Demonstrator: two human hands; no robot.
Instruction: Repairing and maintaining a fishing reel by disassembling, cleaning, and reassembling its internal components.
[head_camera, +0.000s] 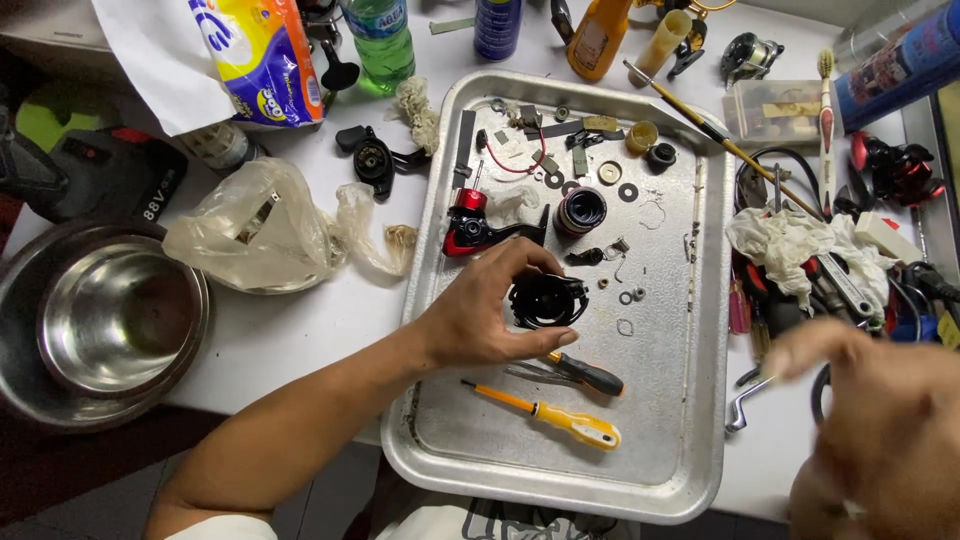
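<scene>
My left hand (480, 320) holds a black round reel housing (548, 300) over the metal tray (690, 440), fingers curled around its left side. My right hand (880, 430) is blurred at the lower right, beyond the tray's right edge, fingers apart and holding nothing I can see. Below the left hand lie a yellow-handled screwdriver (560, 418), a black-handled screwdriver (590, 375) and tweezers (535, 374). Further up the tray sit a red and black reel part (470, 228), a dark spool (580, 210) and several small washers and springs.
A steel bowl (110, 320) stands at the left, with a crumpled plastic bag (265, 230) beside it. Bottles line the far edge, among them a green one (382, 40). White rags (790, 245), tools and another reel (895, 170) crowd the right side.
</scene>
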